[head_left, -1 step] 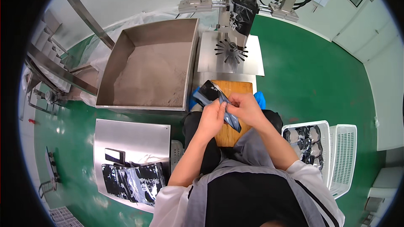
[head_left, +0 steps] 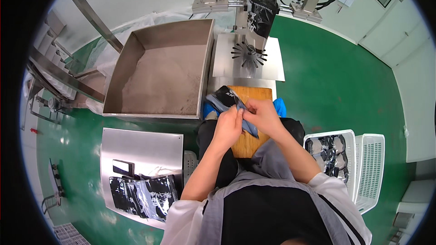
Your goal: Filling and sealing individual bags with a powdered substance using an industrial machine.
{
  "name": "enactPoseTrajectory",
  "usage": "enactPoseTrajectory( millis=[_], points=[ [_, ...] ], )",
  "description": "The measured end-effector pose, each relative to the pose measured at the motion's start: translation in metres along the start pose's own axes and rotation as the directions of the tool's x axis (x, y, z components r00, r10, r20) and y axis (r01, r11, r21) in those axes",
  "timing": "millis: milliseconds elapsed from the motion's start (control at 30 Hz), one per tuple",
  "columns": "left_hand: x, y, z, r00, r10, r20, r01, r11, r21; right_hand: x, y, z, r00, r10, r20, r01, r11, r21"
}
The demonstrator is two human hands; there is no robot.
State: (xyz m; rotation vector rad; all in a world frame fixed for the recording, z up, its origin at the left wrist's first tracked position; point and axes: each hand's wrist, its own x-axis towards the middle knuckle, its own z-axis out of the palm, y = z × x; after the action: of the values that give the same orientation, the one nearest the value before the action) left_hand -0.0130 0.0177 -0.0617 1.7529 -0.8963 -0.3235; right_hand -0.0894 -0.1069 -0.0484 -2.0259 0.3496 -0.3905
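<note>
Nothing has visibly moved since the earlier frame | left hand (head_left: 228, 126) and right hand (head_left: 262, 114) both pinch dark pouch (head_left: 234, 104) over wooden board (head_left: 250, 129), at 12 o'clock from torso | step: handling pouch mouth, seemingly | next: firm two-handed grip.

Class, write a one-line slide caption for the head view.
Both hands, left hand and right hand, grip a dark pouch over a wooden board.
</note>
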Motion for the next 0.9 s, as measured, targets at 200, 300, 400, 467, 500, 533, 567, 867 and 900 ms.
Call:
enactPoseTrajectory(
  millis=[200,300,400,467,500,533,567,867,900],
  points=[
    [-0.008,0.010,0.015,1.000,-0.021,-0.003,0.021,0.976,0.215,0.021,0.033,-0.027,0.921,0.140,-0.363,-0.246,0.933,-0.262],
    [0.008,0.009,0.009,0.991,-0.112,-0.076,0.127,0.967,0.222,0.007,0.019,-0.011,0.907,-0.321,-0.273,0.136,0.836,-0.531],
    [0.018,0.013,0.009,0.995,0.100,0.016,-0.098,0.913,0.396,-0.007,0.021,-0.018,0.709,-0.705,0.025,0.538,0.517,-0.666],
    [0.018,0.014,0.010,0.989,0.137,0.054,-0.146,0.870,0.472,-0.016,0.024,-0.023,0.618,-0.733,0.284,0.698,0.345,-0.627],
    [0.017,0.014,0.011,0.981,0.169,0.098,-0.195,0.818,0.541,-0.016,0.025,-0.021,0.617,-0.733,0.286,0.701,0.346,-0.624],
    [0.011,0.016,0.012,0.971,0.183,0.154,-0.239,0.751,0.615,-0.015,0.026,-0.018,0.894,-0.297,0.334,0.447,0.606,-0.658],
    [0.006,0.013,0.016,0.950,0.219,0.224,-0.313,0.663,0.680,-0.011,0.022,-0.013,0.911,0.215,0.351,0.108,0.699,-0.707],
    [-0.056,0.080,0.067,0.615,0.673,0.411,-0.788,0.538,0.300,0.036,0.068,0.025,0.975,0.190,-0.117,-0.186,0.981,0.045],
    [-0.057,0.080,0.066,0.614,0.673,0.413,-0.789,0.535,0.302,0.034,0.058,0.023,0.982,0.117,-0.146,-0.122,0.992,-0.029]
  ],
)
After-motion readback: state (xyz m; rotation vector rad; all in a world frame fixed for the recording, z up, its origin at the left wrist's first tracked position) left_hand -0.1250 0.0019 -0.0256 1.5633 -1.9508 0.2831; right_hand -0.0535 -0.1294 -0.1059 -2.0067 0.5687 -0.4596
